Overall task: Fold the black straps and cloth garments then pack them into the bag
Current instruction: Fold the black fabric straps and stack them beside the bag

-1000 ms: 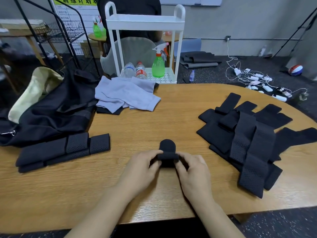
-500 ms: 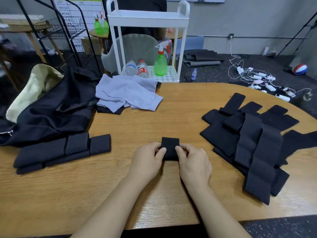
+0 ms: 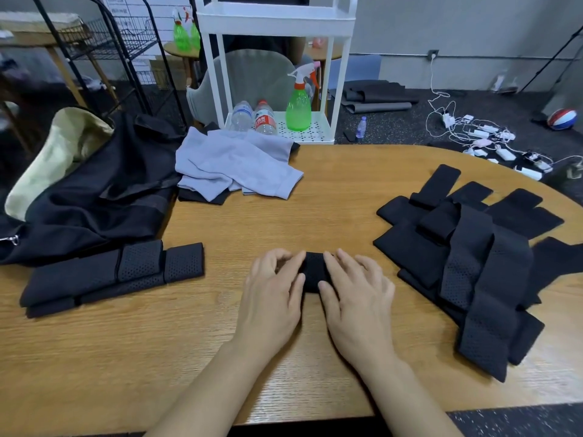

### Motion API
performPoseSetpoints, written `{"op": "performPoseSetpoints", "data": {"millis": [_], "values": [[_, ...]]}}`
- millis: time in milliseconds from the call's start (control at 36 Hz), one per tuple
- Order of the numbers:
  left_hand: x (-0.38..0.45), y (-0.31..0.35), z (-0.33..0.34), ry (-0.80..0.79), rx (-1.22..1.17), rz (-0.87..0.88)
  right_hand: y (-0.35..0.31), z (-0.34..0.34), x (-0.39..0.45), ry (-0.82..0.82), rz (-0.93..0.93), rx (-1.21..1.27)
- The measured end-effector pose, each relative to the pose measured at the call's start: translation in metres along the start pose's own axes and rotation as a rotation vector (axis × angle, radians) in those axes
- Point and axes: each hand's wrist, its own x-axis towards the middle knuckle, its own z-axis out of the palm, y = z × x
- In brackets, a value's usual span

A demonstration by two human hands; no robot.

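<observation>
- I have the folded strap point(image 3: 315, 274) at lower centre of the frame, lying on the wooden table point(image 3: 315, 200), with a hand on either side of it.
- My left hand point(image 3: 271, 298) has its fingers bent over the strap's left edge, and my right hand point(image 3: 356, 294) lies with straighter fingers along the right edge. Both touch the strap, but whether either is truly pinching it or only pressing, I cannot tell.
- To finish this fold well, I judge I should press flat and even from both sides, keep the edges square, and let go only once the layers stay down. This springy perforated material looks likely to pop open.
- The finished stack point(image 3: 110, 275) sits at the left of the frame. I would lay this one beside or on it, aligned.
- The unfolded straps point(image 3: 473, 257) lie heaped at the right of the frame, so much remains.
- The grey garments point(image 3: 233, 168) lie at upper centre, still loose, and the black bag point(image 3: 94, 190) sprawls at upper left, just behind the stack.
</observation>
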Motion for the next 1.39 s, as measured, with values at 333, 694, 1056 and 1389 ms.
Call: {"op": "performPoseSetpoints", "data": {"millis": [333,694,1056,1389], "values": [[0.005,0.009,-0.009,-0.225,0.197,-0.012,-0.002,0.007,-0.001,-0.096,-0.026,-0.163],[-0.019,-0.002,-0.026,-0.241,0.062,-0.010,-0.019,0.002,-0.015,-0.149,0.028,0.118],[-0.051,-0.051,-0.066,-0.030,0.173,-0.034,-0.093,0.025,-0.017,-0.147,-0.084,0.325],[-0.019,-0.104,-0.113,0.175,0.355,-0.057,-0.168,0.039,0.035,-0.147,-0.211,0.349]]}}
